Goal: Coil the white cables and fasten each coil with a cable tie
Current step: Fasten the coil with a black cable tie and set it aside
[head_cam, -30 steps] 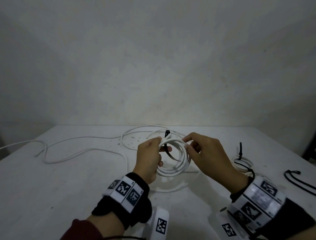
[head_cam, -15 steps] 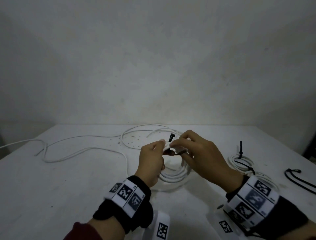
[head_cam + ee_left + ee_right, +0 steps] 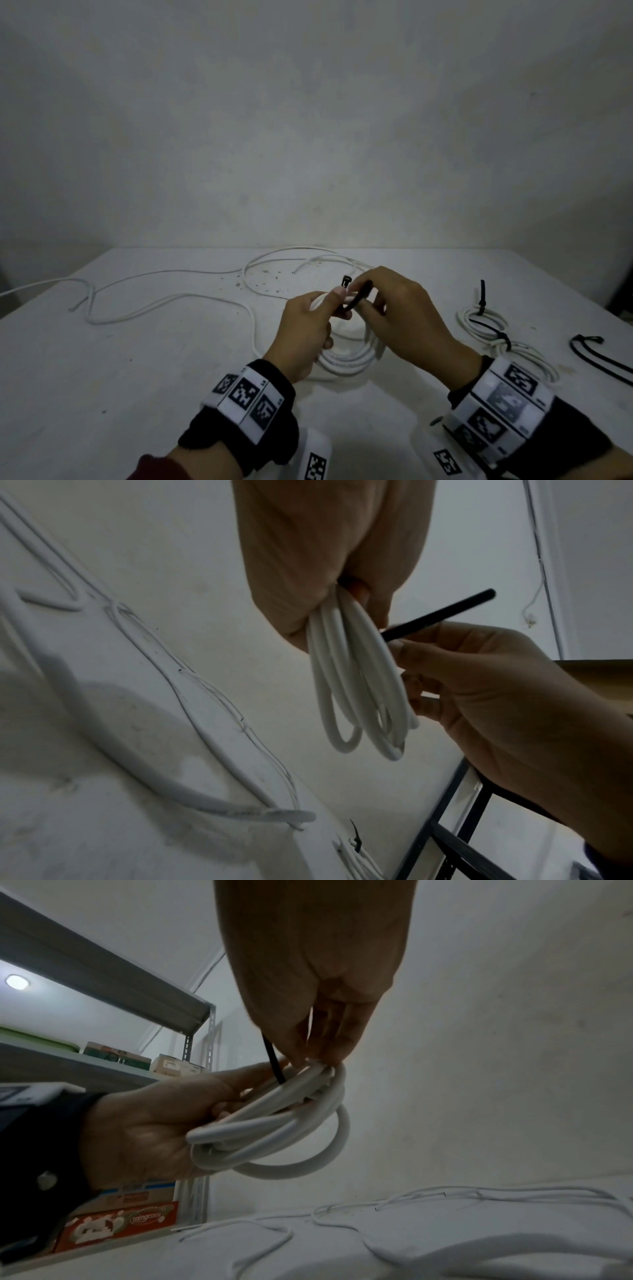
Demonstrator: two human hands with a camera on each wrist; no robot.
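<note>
A coil of white cable point(image 3: 349, 359) is held above the table point(image 3: 137, 377), its upper loops gripped in the curled fingers of the left hand point(image 3: 305, 329). Most of the coil's top is hidden behind both hands in the head view; only the lower loops are seen. A black cable tie point(image 3: 356, 298) is pinched in the grip of the right hand point(image 3: 407, 322), its square head point(image 3: 346, 281) seen above the fingertips. Whether the strap has been passed round the loops cannot be told. A loose white cable point(image 3: 164, 301) is spread across the table to the left, its far end cut off at the frame edge. At the right, a tied coil point(image 3: 483, 320) is seen, partly covered by the right wrist band, and a black cord point(image 3: 596, 356) is cut off by the edge.
</note>
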